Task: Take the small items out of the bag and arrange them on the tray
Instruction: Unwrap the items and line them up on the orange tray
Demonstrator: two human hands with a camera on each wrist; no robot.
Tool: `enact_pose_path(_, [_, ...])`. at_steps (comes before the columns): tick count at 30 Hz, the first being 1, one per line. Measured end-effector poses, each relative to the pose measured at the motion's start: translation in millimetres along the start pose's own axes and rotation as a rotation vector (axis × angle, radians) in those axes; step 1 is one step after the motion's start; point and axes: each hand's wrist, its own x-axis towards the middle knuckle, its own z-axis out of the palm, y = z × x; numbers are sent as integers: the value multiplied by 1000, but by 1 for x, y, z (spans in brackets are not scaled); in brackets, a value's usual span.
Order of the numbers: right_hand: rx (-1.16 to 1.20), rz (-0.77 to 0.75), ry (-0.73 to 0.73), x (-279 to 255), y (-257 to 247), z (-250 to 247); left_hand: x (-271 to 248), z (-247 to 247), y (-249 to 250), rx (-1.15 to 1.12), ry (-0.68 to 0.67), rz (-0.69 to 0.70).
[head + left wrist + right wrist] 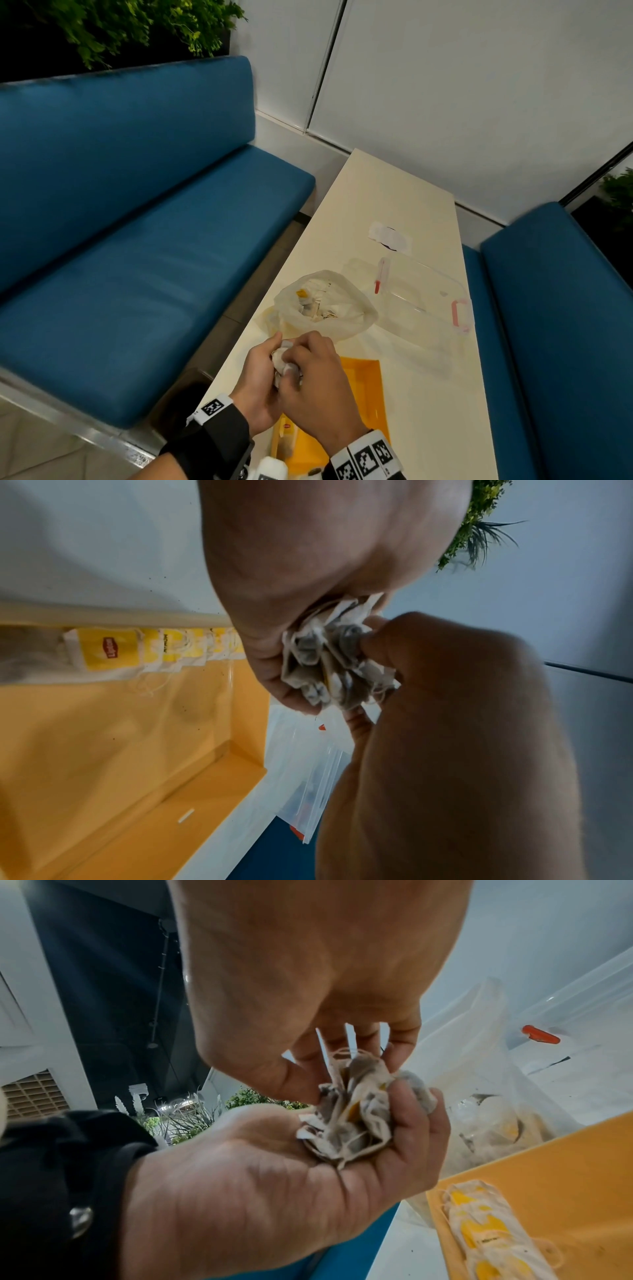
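We have a crumpled clump of tea bags (356, 1118) cupped in the left hand (260, 1185), whose fingers curl up around it, while the right hand (308, 988) comes down from above and pinches at the top of the clump with thumb and fingertips, apparently to tease one bag free. Both hands (291, 373) meet just above the far end of the orange tray (363, 387), between it and the plastic bag (325, 305). The clump has no clear long axis that we can read: the bags are folded over each other with their strings tangled, so we cannot tell which way any single one points. On the tray, a row of tea bags (143, 650) already lies flat and overlapping like shingles along one long wall, yellow tags up, the row's long axis parallel to that wall; most of the tray floor beside it is bare. Beyond the tray the plastic bag sits open-mouthed on the bench (411, 205), with more tea bags visible inside, so we judge the task well under way but far from finished: the handful must be separated and laid down, and the bag emptied after it. Past the bag, a clear container with pink latches (428, 294) rests on the bench, and a white paper scrap (390, 236) lies farther off still.
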Motion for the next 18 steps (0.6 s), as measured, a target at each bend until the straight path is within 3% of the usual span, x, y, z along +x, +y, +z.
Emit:
enact_pose_path(11, [-132, 45, 12, 6, -5, 2, -11, 4, 2, 50, -11, -25])
enact_pose_path(18, [-44, 192, 115, 10, -10, 0, -10, 3, 0, -5, -19, -31])
